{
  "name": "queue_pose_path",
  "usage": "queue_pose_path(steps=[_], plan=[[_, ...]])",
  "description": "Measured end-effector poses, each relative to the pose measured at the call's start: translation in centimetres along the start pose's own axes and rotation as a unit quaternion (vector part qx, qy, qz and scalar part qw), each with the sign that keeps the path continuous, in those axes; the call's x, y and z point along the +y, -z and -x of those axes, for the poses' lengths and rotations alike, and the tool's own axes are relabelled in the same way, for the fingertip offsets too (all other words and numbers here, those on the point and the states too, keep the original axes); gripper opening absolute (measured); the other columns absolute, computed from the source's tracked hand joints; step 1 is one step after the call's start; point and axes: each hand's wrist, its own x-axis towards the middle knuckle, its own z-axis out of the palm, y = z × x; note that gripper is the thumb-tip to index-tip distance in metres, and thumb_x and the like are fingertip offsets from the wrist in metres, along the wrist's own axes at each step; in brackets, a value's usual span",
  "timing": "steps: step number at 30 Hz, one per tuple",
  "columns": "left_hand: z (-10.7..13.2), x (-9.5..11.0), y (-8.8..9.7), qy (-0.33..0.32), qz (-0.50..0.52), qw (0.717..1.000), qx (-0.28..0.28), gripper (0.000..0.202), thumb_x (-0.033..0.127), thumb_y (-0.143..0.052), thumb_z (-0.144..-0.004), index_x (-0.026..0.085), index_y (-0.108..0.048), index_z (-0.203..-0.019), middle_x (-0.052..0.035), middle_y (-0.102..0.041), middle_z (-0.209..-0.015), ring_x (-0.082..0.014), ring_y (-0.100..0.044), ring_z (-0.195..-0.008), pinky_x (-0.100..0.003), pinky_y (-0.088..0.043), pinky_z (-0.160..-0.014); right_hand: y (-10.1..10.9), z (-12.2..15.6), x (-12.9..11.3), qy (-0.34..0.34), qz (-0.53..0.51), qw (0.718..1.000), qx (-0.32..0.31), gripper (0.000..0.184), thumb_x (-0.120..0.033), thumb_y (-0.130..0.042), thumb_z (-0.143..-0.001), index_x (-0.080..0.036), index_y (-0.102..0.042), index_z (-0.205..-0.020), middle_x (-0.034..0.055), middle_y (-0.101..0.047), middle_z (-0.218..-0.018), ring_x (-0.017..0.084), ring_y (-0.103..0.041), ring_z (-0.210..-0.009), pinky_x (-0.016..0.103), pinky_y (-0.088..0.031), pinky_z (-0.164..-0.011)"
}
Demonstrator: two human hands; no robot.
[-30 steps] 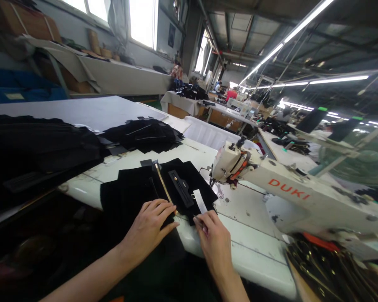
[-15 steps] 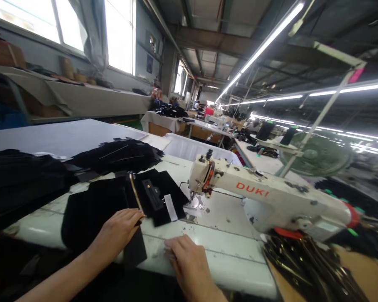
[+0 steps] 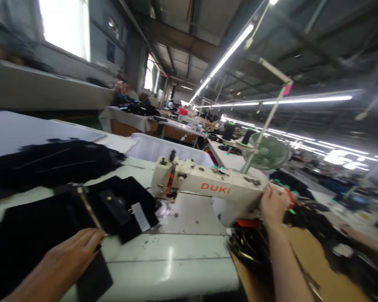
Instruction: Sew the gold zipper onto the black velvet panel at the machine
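Note:
My left hand [image 3: 69,256] lies flat, fingers stretched, on black fabric pieces [image 3: 44,222] with a gold zipper [image 3: 88,211] at the near left of the white table [image 3: 176,256]. A black tab and a white label [image 3: 140,216] sit on the fabric. My right hand [image 3: 273,204] reaches to the right end of the cream DUKI sewing machine [image 3: 208,188], at its red-rimmed handwheel. The fingers curl there, though the view is smeared by motion.
A pile of black cut pieces [image 3: 50,163] lies at the far left. A white bin [image 3: 166,149] stands behind the machine. A green fan [image 3: 266,153] on a pole is to the right. Dark zippers [image 3: 255,247] lie on brown card at the near right. Other workstations stretch back.
My view has swung to the right. My right hand left the table edge near the fabric and went out to the machine's right end. My left hand stayed on the fabric.

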Motion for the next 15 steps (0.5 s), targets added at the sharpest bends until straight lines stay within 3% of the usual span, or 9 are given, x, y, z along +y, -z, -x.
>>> queue_pose_path(steps=[3,5,6,8,10,11,13,15], plan=[[1.6,2.4,2.3,-0.064,-0.089,0.994,-0.006,0.024,0.023,-0.05,-0.091,0.023,-0.071,-0.101,-0.0044,-0.076,-0.1,-0.0225,-0.076,-0.087,-0.029,-0.063,-0.08,-0.5,0.0,0.8,-0.003,-0.027,1.0,0.0,0.089,-0.065,-0.025,-0.094,0.009,-0.065,-0.122,0.0362,-0.056,-0.109,0.047,-0.05,-0.117,0.058,-0.039,-0.095],[3.4,3.1,3.0,-0.093,-0.111,0.989,0.01,0.023,0.025,-0.054,-0.092,0.025,-0.071,-0.108,-0.0037,-0.077,-0.105,-0.0217,-0.076,-0.09,-0.026,-0.061,-0.086,0.1,2.0,0.2,0.002,-0.029,0.998,0.054,0.096,-0.073,-0.026,-0.092,0.009,-0.06,-0.131,0.0405,-0.046,-0.127,0.049,-0.038,-0.131,0.061,-0.03,-0.103],[4.3,3.2,3.1,-0.1,-0.116,0.988,0.017,0.024,0.026,-0.057,-0.092,0.026,-0.07,-0.112,-0.0026,-0.077,-0.108,-0.0219,-0.076,-0.093,-0.026,-0.061,-0.089,0.6,3.7,-0.6,0.037,-0.028,0.993,0.109,0.092,-0.073,-0.027,-0.094,0.004,-0.059,-0.134,0.0387,-0.044,-0.134,0.048,-0.035,-0.134,0.059,-0.029,-0.106],[5.9,3.3,3.0,-0.097,-0.106,0.989,0.02,0.029,0.026,-0.062,-0.09,0.03,-0.069,-0.118,0.0,-0.076,-0.114,-0.0221,-0.075,-0.1,-0.026,-0.059,-0.094,1.5,8.3,-3.2,0.148,-0.063,0.979,0.126,0.079,-0.066,-0.031,-0.098,-0.001,-0.057,-0.137,0.0333,-0.049,-0.132,0.044,-0.039,-0.134,0.056,-0.032,-0.11],[6.5,3.6,2.8,-0.08,-0.07,0.994,0.013,0.032,0.023,-0.063,-0.09,0.032,-0.068,-0.12,0.0019,-0.075,-0.117,-0.0219,-0.073,-0.105,-0.027,-0.057,-0.099,1.5,13.9,-7.0,0.241,-0.155,0.958,0.028,0.052,-0.05,-0.037,-0.104,-0.011,-0.063,-0.125,0.0228,-0.059,-0.12,0.035,-0.053,-0.122,0.051,-0.043,-0.105],[6.4,3.9,2.8,-0.077,-0.047,0.996,0.009,0.032,0.024,-0.063,-0.09,0.032,-0.069,-0.12,0.0022,-0.075,-0.117,-0.0217,-0.073,-0.106,-0.027,-0.056,-0.1,1.1,16.7,-9.0,0.283,-0.207,0.935,-0.059,0.039,-0.04,-0.036,-0.106,-0.018,-0.066,-0.119,0.0165,-0.063,-0.115,0.029,-0.059,-0.113,0.045,-0.048,-0.101],[5.6,4.9,2.9,-0.084,-0.013,0.996,0.005,0.027,0.026,-0.061,-0.095,0.032,-0.07,-0.12,0.0019,-0.076,-0.116,-0.0208,-0.072,-0.107,-0.026,-0.054,-0.102,-0.3,21.4,-12.6,0.37,-0.266,0.85,-0.263,0.033,-0.031,-0.037,-0.107,-0.023,-0.065,-0.123,0.009,-0.066,-0.12,0.022,-0.061,-0.115,0.037,-0.05,-0.102],[4.8,5.8,3.2,-0.099,-0.002,0.995,0.005,0.025,0.028,-0.057,-0.098,0.031,-0.071,-0.119,0.0017,-0.077,-0.112,-0.0195,-0.073,-0.106,-0.025,-0.054,-0.102,-1.7,24.5,-15.1,0.419,-0.269,0.785,-0.368,0.035,-0.029,-0.041,-0.106,-0.024,-0.057,-0.137,0.0055,-0.06,-0.139,0.021,-0.053,-0.13,0.041,-0.039,-0.115]])
